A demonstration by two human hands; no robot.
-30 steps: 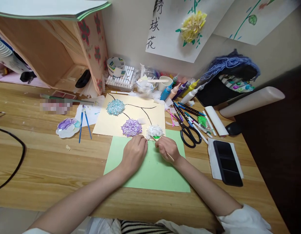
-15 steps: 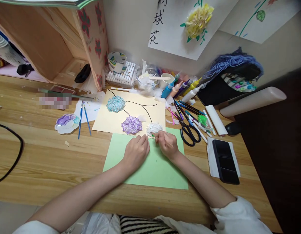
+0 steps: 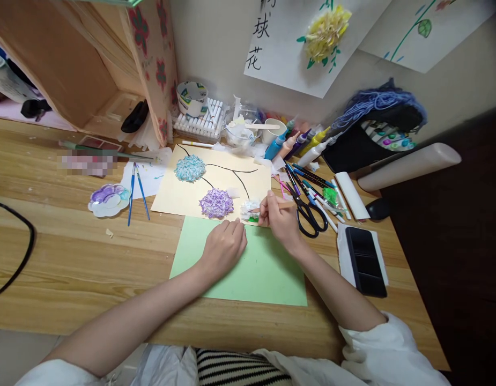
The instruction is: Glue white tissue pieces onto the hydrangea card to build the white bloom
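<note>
Nearest: pale green rectangular paper sheet [image 3: 248,273], flat on the light wood-grain desk [image 3: 90,279], meeting the near edge of a cream paper sheet [image 3: 173,198]

Left hand [image 3: 226,244]: fingers curled, knuckles up, by the cream sheet's near edge; cannot tell whether anything is under them. Judged best use: light pressure there, so the sheet does not skid

Right hand [image 3: 280,217]: grip pinched round a thin pale wooden stick [image 3: 287,205], tip pointing left at the white ruffled round bloom [image 3: 248,206], which sits at the cream sheet's near right corner, partly behind the fingers. Bright green patch [image 3: 253,219] on its near side; likely better to keep fingertips off it in case it is wet. Short, light touches with the tip should spare the ruffles; a hard push may flatten them

Just left, purple-and-white ruffled bloom [image 3: 216,203]: keep knuckles clear

Right of the hand, black-handled scissors [image 3: 312,221], close enough for the wrist to knock

Farther back, turquoise ruffled bloom [image 3: 190,168], well apart from the stick
</note>
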